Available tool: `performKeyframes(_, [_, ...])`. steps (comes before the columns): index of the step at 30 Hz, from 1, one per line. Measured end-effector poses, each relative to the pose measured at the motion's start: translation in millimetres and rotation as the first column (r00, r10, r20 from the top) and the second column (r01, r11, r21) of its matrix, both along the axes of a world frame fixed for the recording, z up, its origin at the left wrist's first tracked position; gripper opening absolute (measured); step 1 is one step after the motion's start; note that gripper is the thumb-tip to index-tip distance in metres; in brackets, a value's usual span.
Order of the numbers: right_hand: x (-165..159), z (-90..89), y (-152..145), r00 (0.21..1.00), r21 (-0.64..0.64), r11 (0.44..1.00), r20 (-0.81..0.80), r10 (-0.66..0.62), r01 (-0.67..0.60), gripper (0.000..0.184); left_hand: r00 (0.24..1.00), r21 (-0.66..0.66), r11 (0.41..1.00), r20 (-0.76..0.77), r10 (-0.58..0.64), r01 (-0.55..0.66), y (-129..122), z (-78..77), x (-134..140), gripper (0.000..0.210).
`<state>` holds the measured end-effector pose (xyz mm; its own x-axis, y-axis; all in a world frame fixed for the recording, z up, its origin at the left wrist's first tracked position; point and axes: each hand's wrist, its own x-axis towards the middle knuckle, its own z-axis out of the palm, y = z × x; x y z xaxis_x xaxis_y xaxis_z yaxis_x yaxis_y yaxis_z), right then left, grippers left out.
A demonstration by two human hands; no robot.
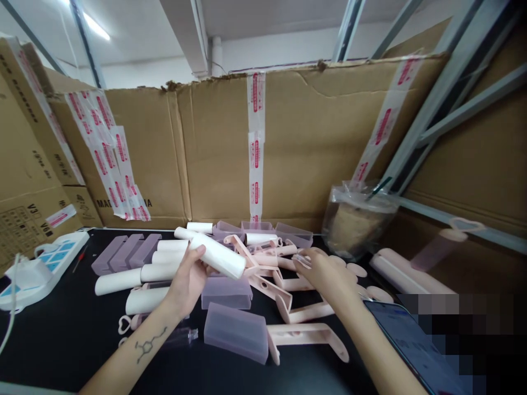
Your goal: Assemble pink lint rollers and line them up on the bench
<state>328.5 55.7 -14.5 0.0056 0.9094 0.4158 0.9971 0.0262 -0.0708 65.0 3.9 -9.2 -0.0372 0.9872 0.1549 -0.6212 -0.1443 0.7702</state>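
Now left hand (187,282) grips white roller (217,255) above pile; right hand (325,272) half-curled, touching pink handles (284,282)

Far-left carton (28,203): I read "V3" and "V0".
Back carton (144,159): I read "MA…" and "…A"; the tape hides the rest.

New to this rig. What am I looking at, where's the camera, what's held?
No machine here: these are a person's two bare hands, filmed by one camera worn on their head, looking forward and down. The left hand has a white roll in its grip. The right hand reaches over pink plastic handles, holding nothing clearly visible. On the black table lie more white rolls, translucent purple covers and a power strip. Cardboard boxes stand behind.
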Motion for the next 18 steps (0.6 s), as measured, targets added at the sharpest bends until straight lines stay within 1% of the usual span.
performKeyframes(1, [-5.1, 3.2, -4.5, 0.997, 0.032, 0.998, -0.052, 0.05, -0.048, 0.026, 1.0, -0.003, 1.0, 0.002, -0.011, 0.011, -0.5, -0.5, 0.9, 0.035])
performKeyframes(2, [-11.1, 6.7, -10.2, 0.981, 0.072, 0.989, -0.131, 0.141, -0.132, 0.028, 1.0, -0.009, 1.0, 0.001, -0.018, 0.018, -1.0, -1.3, 1.9, 0.034])
performKeyframes(3, [-17.9, 10.0, -16.8, 0.938, 0.111, 0.964, -0.225, 0.263, -0.243, 0.029, 1.0, -0.017, 1.0, -0.002, -0.025, 0.024, -1.7, -2.6, 3.0, 0.032])
performKeyframes(4, [-25.2, 12.6, -24.0, 0.862, 0.15, 0.92, -0.323, 0.391, -0.361, 0.029, 1.0, -0.02, 0.999, -0.007, -0.028, 0.028, -2.4, -4.1, 4.2, 0.031])
performKeyframes(5, [-32.6, 14.4, -31.1, 0.766, 0.184, 0.867, -0.409, 0.497, -0.464, 0.03, 0.999, -0.018, 0.999, -0.012, -0.032, 0.032, -3.0, -5.9, 5.4, 0.029])
performKeyframes(6, [-39.6, 15.3, -37.6, 0.678, 0.208, 0.818, -0.471, 0.565, -0.537, 0.031, 0.999, -0.011, 0.999, -0.017, -0.041, 0.04, -3.6, -7.8, 6.6, 0.027])
performKeyframes(7, [-45.8, 15.2, -43.2, 0.612, 0.227, 0.784, -0.515, 0.6, -0.577, 0.031, 0.999, -0.001, 0.999, -0.018, -0.051, 0.051, -4.1, -9.7, 7.7, 0.026])
performKeyframes(9, [-54.6, 13.5, -50.6, 0.541, 0.273, 0.761, -0.566, 0.622, -0.589, 0.028, 0.997, 0.014, 0.997, -0.013, -0.072, 0.072, -5.2, -13.2, 9.5, 0.026])
performKeyframes(11, [-58.2, 11.6, -53.2, 0.512, 0.316, 0.763, -0.591, 0.623, -0.564, 0.022, 0.996, 0.02, 0.996, -0.005, -0.089, 0.089, -6.6, -15.6, 11.0, 0.027])
performKeyframes(14, [-57.2, 11.9, -52.8, 0.49, 0.334, 0.768, -0.617, 0.616, -0.546, 0.024, 0.991, 0.031, 0.991, -0.026, -0.128, 0.128, -9.3, -16.8, 12.5, 0.025])
performKeyframes(16, [-55.4, 13.8, -52.4, 0.485, 0.331, 0.765, -0.619, 0.618, -0.553, 0.028, 0.987, 0.035, 0.987, -0.044, -0.154, 0.156, -11.0, -16.6, 13.5, 0.026])
performKeyframes(18, [-54.1, 15.8, -52.5, 0.486, 0.327, 0.761, -0.614, 0.622, -0.56, 0.029, 0.986, 0.034, 0.986, -0.049, -0.162, 0.164, -12.0, -16.2, 14.4, 0.028])
